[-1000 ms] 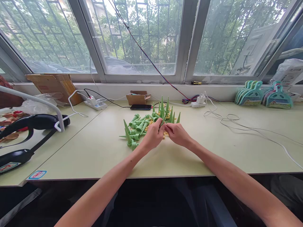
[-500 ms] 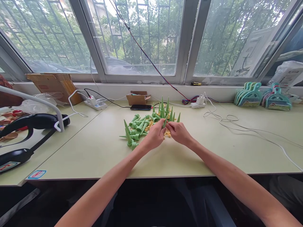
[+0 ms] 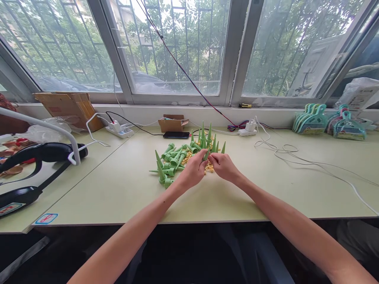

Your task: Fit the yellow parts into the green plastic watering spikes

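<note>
My left hand [image 3: 194,169] is closed around a green plastic watering spike [image 3: 206,154], whose pointed tip tilts up and to the right. Close beside it, my right hand [image 3: 224,167] is pinched at the spike; what its fingertips hold is hidden. A heap of similar green spikes [image 3: 174,156] lies to the left of my hands, pointing various ways. Behind my hands, several green spikes [image 3: 209,134] stand upright with tips up. Small yellow plastic pieces [image 3: 209,168] are scattered under my hands and among the spikes.
A black phone [image 3: 176,135] lies before a small open cardboard box [image 3: 173,124]. Power strips [image 3: 248,130] and loose white cables [image 3: 287,148] run along the back and right. Teal dustpan-like items [image 3: 310,118] stand far right. A black headset [image 3: 44,154] is at left.
The spike in my left hand has tilted, so more of it shows between my hands. My right hand has shifted slightly right and stays pinched beside it.
</note>
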### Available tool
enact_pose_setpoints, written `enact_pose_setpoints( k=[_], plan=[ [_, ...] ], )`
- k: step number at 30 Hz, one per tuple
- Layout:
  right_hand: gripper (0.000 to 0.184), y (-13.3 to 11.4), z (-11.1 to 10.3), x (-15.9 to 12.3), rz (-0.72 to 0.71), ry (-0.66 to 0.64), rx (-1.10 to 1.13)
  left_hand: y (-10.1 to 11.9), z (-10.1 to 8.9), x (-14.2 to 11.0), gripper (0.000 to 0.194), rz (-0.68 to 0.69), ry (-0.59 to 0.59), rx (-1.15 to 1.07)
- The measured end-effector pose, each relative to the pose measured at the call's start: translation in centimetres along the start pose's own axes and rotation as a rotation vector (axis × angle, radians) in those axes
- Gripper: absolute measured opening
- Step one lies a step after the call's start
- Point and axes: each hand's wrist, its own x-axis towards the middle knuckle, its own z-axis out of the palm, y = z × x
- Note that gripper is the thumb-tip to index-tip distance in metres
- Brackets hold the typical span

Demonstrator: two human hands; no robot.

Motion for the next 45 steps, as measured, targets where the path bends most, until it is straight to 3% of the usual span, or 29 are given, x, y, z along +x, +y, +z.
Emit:
enact_pose_setpoints(
  k=[12, 17, 28, 45],
  plan=[
    [0.039, -0.3, -0.3, 0.2, 0.069, 0.029, 0.050, 0.2, 0.1, 0.0, 0.013, 0.054, 0.028, 0.002],
    [0.041, -0.8, -0.4, 0.2, 0.067, 0.050, 0.071, 0.4, 0.0, 0.1, 0.008, 0.021, 0.053, -0.024],
    [0.036, -1.3, -0.5, -0.1, 0.054, 0.023, 0.098, 0.5, -0.1, 0.2, 0.018, -0.112, 0.113, -0.093],
    [0.038, -1.3, -0.5, -0.1, 0.040, 0.016, 0.069, 0.4, 0.0, 0.1, 0.018, -0.076, 0.114, -0.068]
  ],
)
